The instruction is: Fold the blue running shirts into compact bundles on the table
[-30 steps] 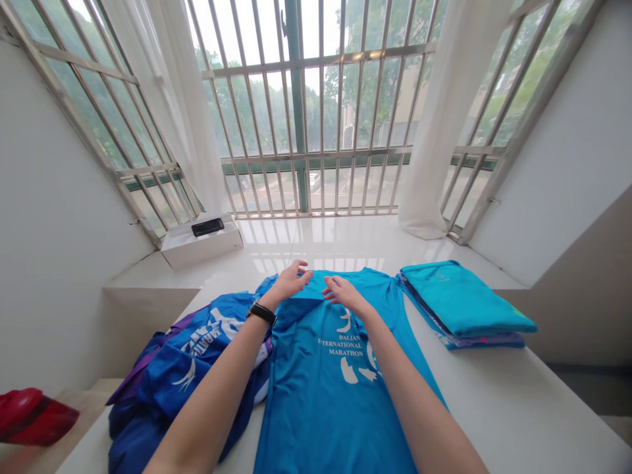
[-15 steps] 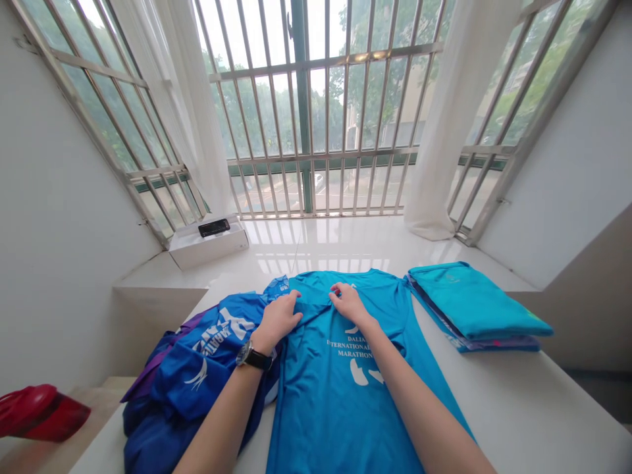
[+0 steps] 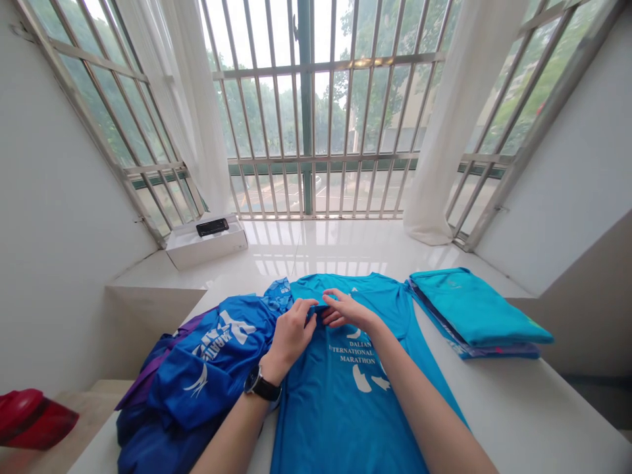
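Your left hand [image 3: 291,336] and your right hand [image 3: 348,311] are close together, near the top middle of the blue shirt [image 3: 316,421]. The shirt lies flat on a white ledge [image 3: 543,421], with its front up and white words on it that say "Dalian International Marathon". A fold of the cloth runs across the shirt just under your hands.

Both hands are closed small and pinch that fold. Your left fingers curl over it, and your right fingers reach in from the other side, so the two hands almost touch.

A watch [image 3: 261,387] is on your left wrist. Just left of the shirt, and touching it, is a messy pile of dark blue shirts [image 3: 207,349]. To the right, a bit apart, is a neat folded stack [image 3: 474,309] of clothes with a teal one on top.

Farther off, a white box [image 3: 207,250] sits on the ledge by the window, and a black phone [image 3: 212,227] lies on it. A red thing [image 3: 29,418] shows at the low left edge, but it is cut off, so you can't tell what it is.
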### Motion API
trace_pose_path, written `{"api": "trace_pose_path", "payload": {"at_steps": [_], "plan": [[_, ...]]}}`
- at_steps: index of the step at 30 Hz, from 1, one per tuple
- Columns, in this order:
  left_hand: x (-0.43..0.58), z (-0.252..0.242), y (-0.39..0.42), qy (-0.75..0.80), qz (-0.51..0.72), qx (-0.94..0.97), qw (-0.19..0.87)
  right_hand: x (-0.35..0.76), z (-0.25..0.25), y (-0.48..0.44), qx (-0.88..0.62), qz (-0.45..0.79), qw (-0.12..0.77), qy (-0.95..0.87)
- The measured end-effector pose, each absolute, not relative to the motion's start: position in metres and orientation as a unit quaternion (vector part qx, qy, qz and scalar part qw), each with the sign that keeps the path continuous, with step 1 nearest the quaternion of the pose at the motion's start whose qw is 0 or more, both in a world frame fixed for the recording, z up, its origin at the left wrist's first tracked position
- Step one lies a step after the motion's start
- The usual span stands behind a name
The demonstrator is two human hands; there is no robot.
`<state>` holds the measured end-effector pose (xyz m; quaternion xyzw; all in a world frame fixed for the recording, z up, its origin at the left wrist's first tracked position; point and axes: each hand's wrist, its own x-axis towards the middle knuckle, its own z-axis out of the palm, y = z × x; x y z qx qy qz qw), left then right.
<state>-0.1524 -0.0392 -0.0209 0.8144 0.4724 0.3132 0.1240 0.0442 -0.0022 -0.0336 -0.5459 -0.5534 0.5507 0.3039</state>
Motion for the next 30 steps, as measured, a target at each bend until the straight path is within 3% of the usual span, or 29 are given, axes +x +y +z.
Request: {"api": "trace_pose_path", "payload": {"at_steps": [8, 13, 21, 30], "plan": [[-0.146, -0.017, -0.051, 0.33, 0.199, 0.913, 0.136, 0.043, -0.049, 0.016, -0.581, 0.449, 0.396, -0.552], [-0.15, -0.021, -0.049, 0.384, 0.177, 0.9, 0.104, 0.047, -0.05, 0.022, -0.596, 0.353, 0.423, -0.584], [-0.157, -0.03, -0.042, 0.482, 0.141, 0.859, 0.103, 0.047, -0.056, 0.02, -0.618, 0.27, 0.404, -0.618], [-0.157, -0.024, -0.048, 0.463, 0.103, 0.878, 0.069, 0.049, -0.054, 0.02, -0.633, 0.23, 0.372, -0.639]]}}
